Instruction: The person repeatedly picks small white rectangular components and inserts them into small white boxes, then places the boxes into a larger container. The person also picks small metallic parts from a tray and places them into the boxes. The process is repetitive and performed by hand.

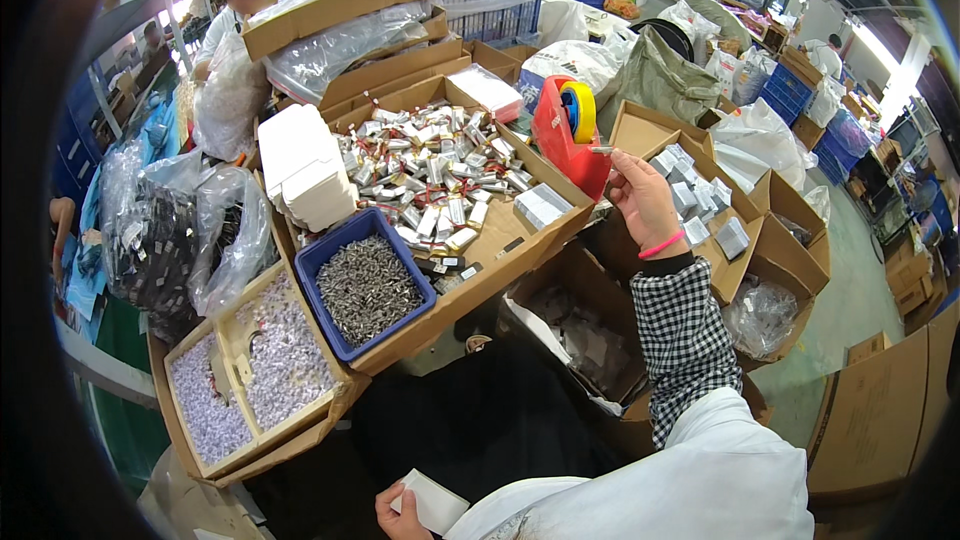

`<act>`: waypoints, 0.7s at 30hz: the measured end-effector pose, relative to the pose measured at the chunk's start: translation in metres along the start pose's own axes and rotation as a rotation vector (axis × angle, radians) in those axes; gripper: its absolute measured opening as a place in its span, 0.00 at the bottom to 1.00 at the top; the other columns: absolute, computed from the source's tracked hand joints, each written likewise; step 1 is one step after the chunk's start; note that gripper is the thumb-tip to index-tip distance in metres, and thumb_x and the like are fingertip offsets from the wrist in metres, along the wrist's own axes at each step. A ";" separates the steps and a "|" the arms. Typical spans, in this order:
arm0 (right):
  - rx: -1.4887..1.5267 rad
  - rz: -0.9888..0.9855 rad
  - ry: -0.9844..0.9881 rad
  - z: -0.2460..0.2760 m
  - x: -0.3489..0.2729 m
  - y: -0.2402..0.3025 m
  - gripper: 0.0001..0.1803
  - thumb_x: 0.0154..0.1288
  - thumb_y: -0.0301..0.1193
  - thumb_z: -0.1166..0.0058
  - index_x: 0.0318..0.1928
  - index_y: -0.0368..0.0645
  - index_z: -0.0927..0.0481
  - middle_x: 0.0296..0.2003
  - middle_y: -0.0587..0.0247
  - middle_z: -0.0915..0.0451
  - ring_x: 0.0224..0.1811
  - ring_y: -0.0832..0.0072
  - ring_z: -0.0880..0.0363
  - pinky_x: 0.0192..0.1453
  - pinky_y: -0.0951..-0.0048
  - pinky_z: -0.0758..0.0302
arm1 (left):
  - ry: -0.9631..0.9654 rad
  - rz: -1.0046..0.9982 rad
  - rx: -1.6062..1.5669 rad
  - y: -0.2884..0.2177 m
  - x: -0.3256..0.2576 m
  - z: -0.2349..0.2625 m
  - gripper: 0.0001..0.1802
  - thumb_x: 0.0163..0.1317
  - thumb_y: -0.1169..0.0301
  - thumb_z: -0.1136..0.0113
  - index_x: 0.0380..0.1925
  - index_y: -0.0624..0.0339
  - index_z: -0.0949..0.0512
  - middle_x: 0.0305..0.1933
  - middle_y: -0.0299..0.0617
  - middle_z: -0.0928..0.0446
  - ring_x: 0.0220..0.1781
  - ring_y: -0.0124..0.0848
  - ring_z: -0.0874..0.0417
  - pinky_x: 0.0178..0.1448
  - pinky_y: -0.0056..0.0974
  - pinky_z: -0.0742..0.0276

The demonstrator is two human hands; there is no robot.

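My left hand [402, 517] is closed round a flat white box [434, 502] low in the picture, near my body. Further up and to the right, my right hand [645, 202] reaches to a red tape dispenser [560, 145]. Its thumb and forefinger pinch at the front edge, where a short end of tape [600, 149] shows. A tape roll with a yellow core [580, 112] sits in the dispenser. Left of it, a large cardboard tray [540, 245] holds many silver battery cells [440, 170] with red wires and a small stack of silvery-grey packs [541, 206].
A stack of white flat boxes [302, 165] stands left of the cells. In front are a blue bin [428, 298] of small metal parts and a divided tray [245, 395] of tiny pale pieces. Wrapped grey packs [690, 190] lie at right. A person [235, 15] sits at far left.
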State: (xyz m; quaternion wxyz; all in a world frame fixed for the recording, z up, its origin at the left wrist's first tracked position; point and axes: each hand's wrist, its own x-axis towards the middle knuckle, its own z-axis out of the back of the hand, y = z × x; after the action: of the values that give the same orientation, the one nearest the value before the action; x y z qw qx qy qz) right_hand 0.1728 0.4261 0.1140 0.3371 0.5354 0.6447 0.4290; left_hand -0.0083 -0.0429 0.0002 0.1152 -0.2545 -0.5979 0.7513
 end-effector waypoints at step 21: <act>0.201 0.207 -0.141 -0.012 -0.009 -0.062 0.06 0.67 0.32 0.46 0.39 0.44 0.25 0.34 0.68 0.21 0.35 0.82 0.26 0.43 0.81 0.28 | 0.099 0.005 -0.046 0.004 -0.001 0.005 0.13 0.60 0.78 0.43 0.45 0.68 0.26 0.44 0.49 0.24 0.48 0.36 0.24 0.56 0.37 0.30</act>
State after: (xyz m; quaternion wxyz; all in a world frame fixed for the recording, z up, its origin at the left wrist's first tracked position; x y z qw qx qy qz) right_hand 0.1396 0.4110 0.0622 0.2803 0.6590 0.6003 0.3560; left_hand -0.0101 -0.0487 -0.0022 0.1368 -0.2956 -0.6079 0.7241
